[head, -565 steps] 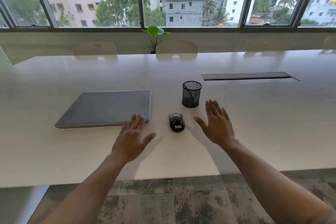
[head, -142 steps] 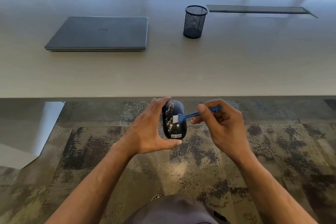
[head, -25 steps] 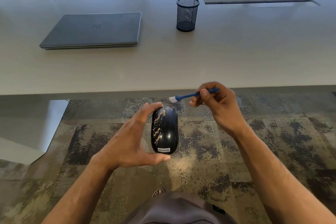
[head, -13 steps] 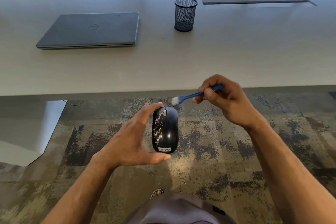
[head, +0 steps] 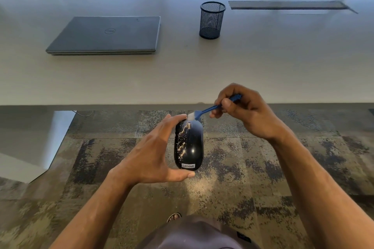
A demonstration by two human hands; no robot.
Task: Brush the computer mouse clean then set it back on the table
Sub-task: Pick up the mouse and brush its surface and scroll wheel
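Mouse: I see the black computer mouse [head: 188, 144] held in the air in front of the table edge, above the patterned carpet [head: 242, 168], not on the table [head: 202, 70].
Mouse look: glossy black shell with a white Lenovo label at its near end; pale, crumb-like specks streak its left half, while the right half looks mostly dark with one small glint. A scroll wheel sits near its far end.
Left hand: my left hand [head: 149, 153] grips the mouse lengthwise, fingertips on its far end and thumb under its near end.
Right hand: my right hand [head: 244, 115] pinches the blue brush [head: 210, 109] by its handle, fingers curled round it.
Brush: the white bristle tip is at the far end of the mouse, just beside the left fingertips; I cannot tell whether the bristles touch the shell.
Table: a closed grey laptop [head: 107, 34] lies to the left, a black mesh pen cup [head: 212, 20] stands upright to its right, well apart from it.
Below: grey clothing and a sandalled foot [head: 174, 217] show at the bottom.
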